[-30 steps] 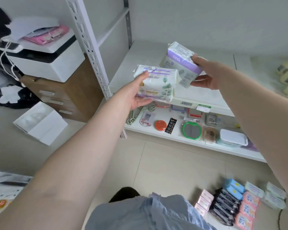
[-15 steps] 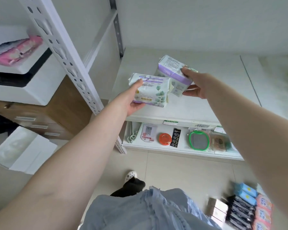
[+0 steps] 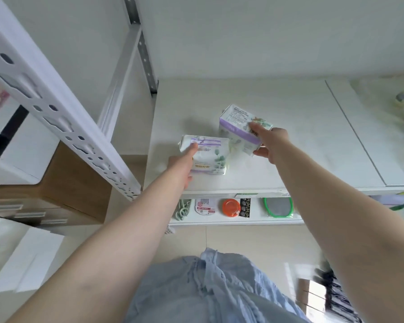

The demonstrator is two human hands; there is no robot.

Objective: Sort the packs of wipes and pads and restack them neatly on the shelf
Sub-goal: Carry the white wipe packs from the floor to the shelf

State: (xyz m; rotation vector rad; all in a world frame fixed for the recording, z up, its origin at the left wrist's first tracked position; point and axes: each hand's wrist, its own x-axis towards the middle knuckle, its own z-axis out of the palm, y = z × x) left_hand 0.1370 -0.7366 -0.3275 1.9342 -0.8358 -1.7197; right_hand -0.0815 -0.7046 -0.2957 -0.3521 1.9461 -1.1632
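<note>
Fingers of the left hand (image 3: 182, 165) curl round a flat pack of pads (image 3: 208, 157), thumb on top, low over the white shelf (image 3: 289, 145). Just beside it, the right hand (image 3: 269, 142) pinches a second, tilted pack (image 3: 239, 127) between thumb and fingers.

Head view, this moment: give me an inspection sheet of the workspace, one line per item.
Surface: white shelf, mostly bare.
Job's things: two purple-striped packs; left pack low over the shelf front, right pack tilted further back; contact with the shelf unclear.
Clutter: lower shelf holds an orange lid, a green-rimmed mirror and a green hook.
Hands: left hand grips the left pack; right hand grips the right pack.
Cables: nothing seen.
Surroundings: wooden cabinet at left, tiled floor below.
</note>
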